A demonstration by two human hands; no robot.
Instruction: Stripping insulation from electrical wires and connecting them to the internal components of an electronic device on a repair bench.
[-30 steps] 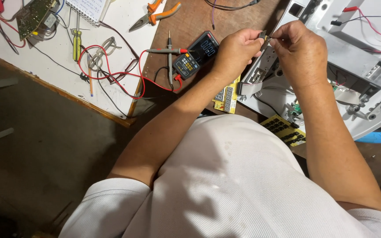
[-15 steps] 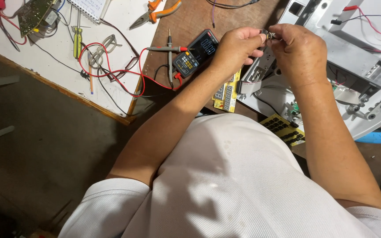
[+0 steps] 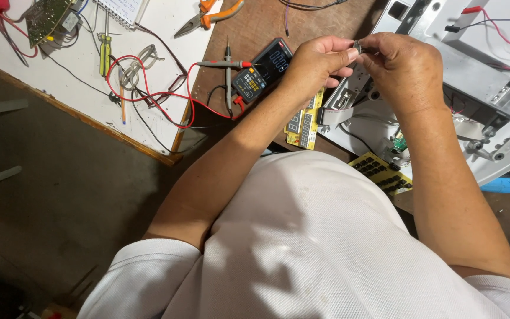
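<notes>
Two hands [image 3: 361, 68], one small metal part [image 3: 358, 45]

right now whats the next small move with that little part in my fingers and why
Probably lower the small metal part toward the open grey casing. Both the left hand and the right hand pinch it in mid-air above the casing, touching nothing else. The part is too small to tell what it is.

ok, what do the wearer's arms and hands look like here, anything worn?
Both arms are bare from the upper arm down. The left hand and right hand are bare too: no gloves, and no rings, watch or wrist strap that I can see. The only clothing is a white short-sleeved shirt of textured knit, its sleeves ending above the elbows.
</notes>
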